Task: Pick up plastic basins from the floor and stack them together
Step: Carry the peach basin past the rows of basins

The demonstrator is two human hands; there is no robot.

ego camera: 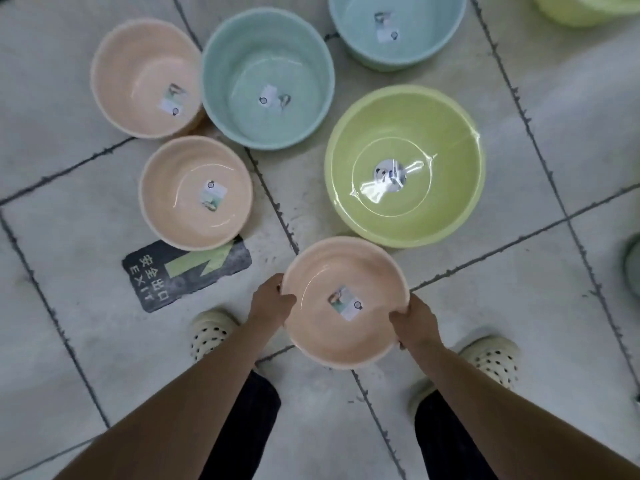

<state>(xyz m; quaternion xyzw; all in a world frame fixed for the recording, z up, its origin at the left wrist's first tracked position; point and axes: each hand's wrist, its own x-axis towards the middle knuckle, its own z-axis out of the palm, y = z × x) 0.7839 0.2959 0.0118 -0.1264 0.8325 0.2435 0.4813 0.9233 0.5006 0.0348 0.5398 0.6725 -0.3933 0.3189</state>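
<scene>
Held basin: peach basin (341,306), upright, open side up, between the two hands above the tiled floor (519,306); paper label stuck inside on its bottom.
Left hand (270,301): grips the basin's left rim, thumb over the inside edge, fingers curled under and out of sight.
Right hand (414,322): grips the right rim lower down, thumb hooked over the edge, fingers curled round the outside.
Basins on floor: second peach basin (195,194) to the left, sitting partly on a dark exit sign (180,275); third peach basin (145,77) further up left, touching a blue-green basin (266,79); another blue-green basin (398,29) at the top, cut by the frame edge; large yellow-green basin (405,166) just beyond the held one, shiny film across its inside.
Edges: part of another yellow-green basin (585,8) top right corner.
Feet: pale perforated clogs, left clog (211,332) and right clog (491,362), apart either side of the held basin; dark trousers below.
</scene>
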